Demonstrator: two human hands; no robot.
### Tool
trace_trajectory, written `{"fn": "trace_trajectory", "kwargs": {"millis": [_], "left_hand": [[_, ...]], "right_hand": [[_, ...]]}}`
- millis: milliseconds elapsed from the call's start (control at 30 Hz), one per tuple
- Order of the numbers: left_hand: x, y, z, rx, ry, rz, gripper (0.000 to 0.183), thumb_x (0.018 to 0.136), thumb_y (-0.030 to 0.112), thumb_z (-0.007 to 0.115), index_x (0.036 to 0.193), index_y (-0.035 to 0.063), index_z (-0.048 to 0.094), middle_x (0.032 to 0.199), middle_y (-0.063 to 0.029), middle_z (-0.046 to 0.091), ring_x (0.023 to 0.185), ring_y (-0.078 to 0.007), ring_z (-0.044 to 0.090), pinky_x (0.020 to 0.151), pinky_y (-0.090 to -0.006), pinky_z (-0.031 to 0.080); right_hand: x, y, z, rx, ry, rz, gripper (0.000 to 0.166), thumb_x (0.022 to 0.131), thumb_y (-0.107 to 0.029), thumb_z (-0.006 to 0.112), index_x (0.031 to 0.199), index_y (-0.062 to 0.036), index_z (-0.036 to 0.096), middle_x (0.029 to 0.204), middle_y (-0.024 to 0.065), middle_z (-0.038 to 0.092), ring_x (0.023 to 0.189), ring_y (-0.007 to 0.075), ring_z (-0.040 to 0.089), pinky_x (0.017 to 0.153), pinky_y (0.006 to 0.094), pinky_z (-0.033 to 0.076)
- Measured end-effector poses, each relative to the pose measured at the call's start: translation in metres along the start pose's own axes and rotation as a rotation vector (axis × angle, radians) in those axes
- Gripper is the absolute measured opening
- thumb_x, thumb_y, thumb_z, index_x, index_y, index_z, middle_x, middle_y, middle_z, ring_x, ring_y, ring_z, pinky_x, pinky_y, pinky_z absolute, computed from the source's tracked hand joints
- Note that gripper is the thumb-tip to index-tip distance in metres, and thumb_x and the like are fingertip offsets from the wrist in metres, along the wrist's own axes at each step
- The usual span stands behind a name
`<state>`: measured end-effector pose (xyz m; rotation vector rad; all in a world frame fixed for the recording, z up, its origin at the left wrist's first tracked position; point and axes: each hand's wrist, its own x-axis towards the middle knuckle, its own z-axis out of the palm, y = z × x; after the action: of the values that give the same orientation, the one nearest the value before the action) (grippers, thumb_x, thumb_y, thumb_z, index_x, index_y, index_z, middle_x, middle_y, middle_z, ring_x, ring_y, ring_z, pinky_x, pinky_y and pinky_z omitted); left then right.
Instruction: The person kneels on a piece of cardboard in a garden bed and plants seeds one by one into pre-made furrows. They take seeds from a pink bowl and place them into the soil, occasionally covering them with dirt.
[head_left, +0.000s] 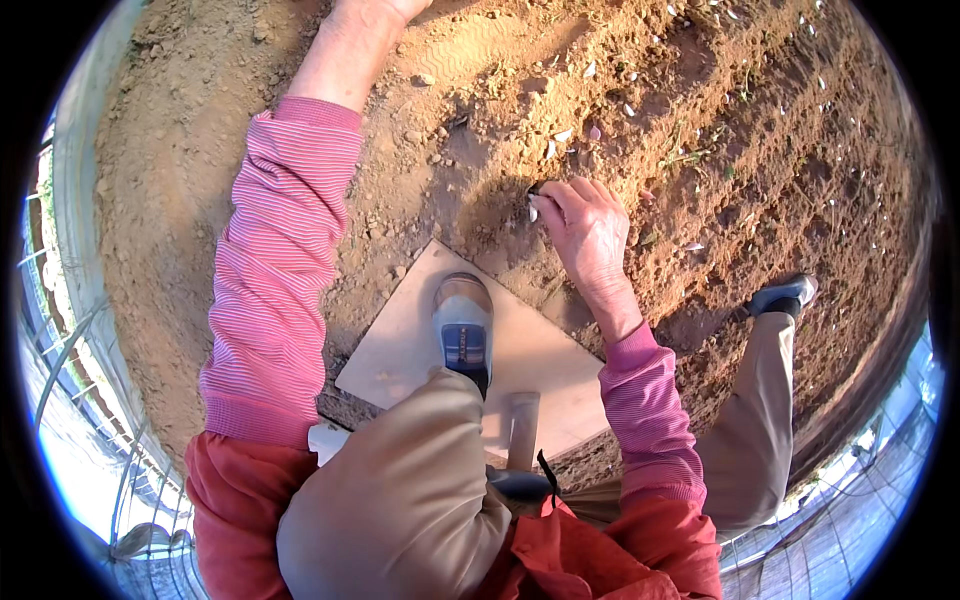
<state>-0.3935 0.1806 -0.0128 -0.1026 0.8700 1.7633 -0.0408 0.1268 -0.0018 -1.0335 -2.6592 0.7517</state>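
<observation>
My right hand (589, 225) is low over the tilled soil, its thumb and forefinger pinching a white clove (533, 210), probably garlic. A small dark spot, a hole or an object, shows by the fingertips. Just above the hand, pale cloves (562, 136) lie on the soil, with a pinkish clove (595, 133) beside them. Another clove (694, 246) rests to the right of my wrist. My left arm stretches to the top edge, where only part of my left hand (390, 9) shows; its fingers are out of view.
A flat board (540, 337) lies on the ground under my shoe (463, 322). My other shoe (784, 294) is on the soil at the right. Several more cloves dot the soil (810, 150) at upper right. Plastic sheeting (82, 187) and a wire frame border the left side.
</observation>
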Motion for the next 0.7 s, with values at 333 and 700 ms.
{"fn": "trace_trajectory", "kwargs": {"millis": [333,700], "left_hand": [[-0.170,-0.123,-0.025,0.149,-0.053,-0.437,0.025,0.101,0.030,0.054,0.092,0.0070,0.060,0.086,-0.0043,0.062,0.069,-0.0125,0.057,0.050,-0.0226,0.043],[-0.265,-0.176,-0.054,0.036,0.021,-0.667,0.025,0.100,0.028,0.055,0.094,0.0050,0.062,0.082,-0.0060,0.061,0.065,-0.0126,0.057,0.049,-0.0232,0.042]], "right_hand": [[0.048,0.042,0.018,-0.296,0.116,-0.012,0.016,0.079,-0.017,0.071,0.095,-0.0150,0.069,0.088,0.0030,0.058,0.088,0.0231,0.058,0.079,0.0398,0.041],[0.000,0.017,-0.025,-0.007,0.065,0.105,0.014,0.089,-0.011,0.066,0.101,-0.0083,0.072,0.089,0.0064,0.066,0.086,0.0234,0.062,0.078,0.0357,0.049]]}}
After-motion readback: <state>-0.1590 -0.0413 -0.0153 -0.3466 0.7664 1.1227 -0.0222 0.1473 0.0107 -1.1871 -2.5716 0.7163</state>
